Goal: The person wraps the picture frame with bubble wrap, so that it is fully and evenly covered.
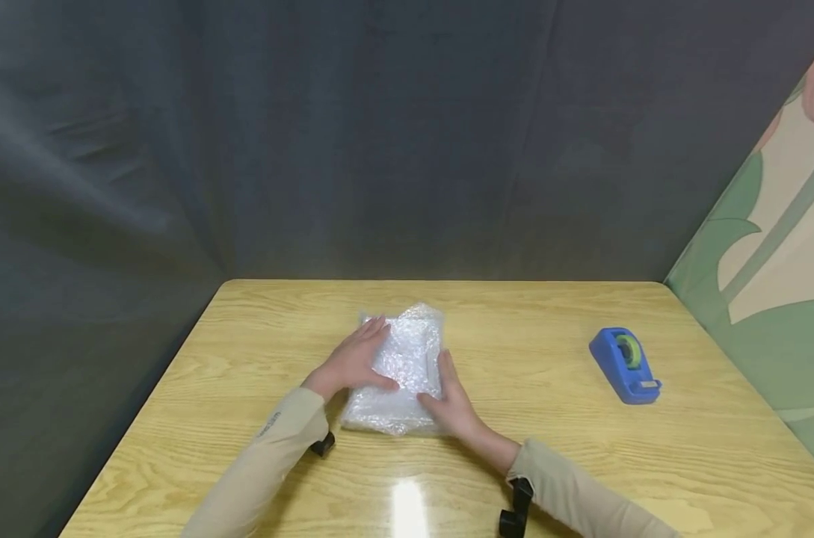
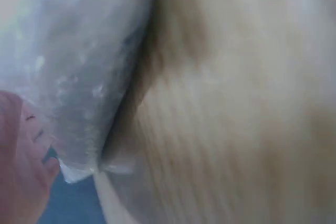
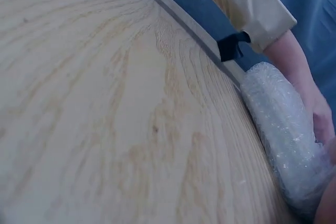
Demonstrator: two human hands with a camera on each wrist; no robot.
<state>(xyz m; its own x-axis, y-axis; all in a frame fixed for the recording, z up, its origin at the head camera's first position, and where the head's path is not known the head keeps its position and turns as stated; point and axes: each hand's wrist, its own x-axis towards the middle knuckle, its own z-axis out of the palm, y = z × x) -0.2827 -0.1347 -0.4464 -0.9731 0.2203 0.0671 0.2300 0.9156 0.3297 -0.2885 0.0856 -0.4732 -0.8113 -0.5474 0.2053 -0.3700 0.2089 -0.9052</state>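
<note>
A flat package in clear bubble wrap (image 1: 407, 359) lies on the wooden table in the head view, its contents blurred by the wrap. My left hand (image 1: 354, 360) rests along its left side, fingers extended toward the far edge and thumb over the top. On the opposite side, my right hand (image 1: 455, 403) touches the right edge with straight fingers, its thumb reaching onto the near right part. The left wrist view shows the wrapped side (image 2: 89, 77) up close and blurred. From the right wrist, the bubble-wrapped bundle (image 3: 286, 129) appears thick and rounded, with the left hand behind it.
A blue tape dispenser (image 1: 625, 366) with a greenish roll stands on the right part of the table. A dark curtain (image 1: 393, 142) hangs behind the table (image 1: 514, 321) and along its left. A flower-patterned surface (image 1: 783, 246) borders the right side.
</note>
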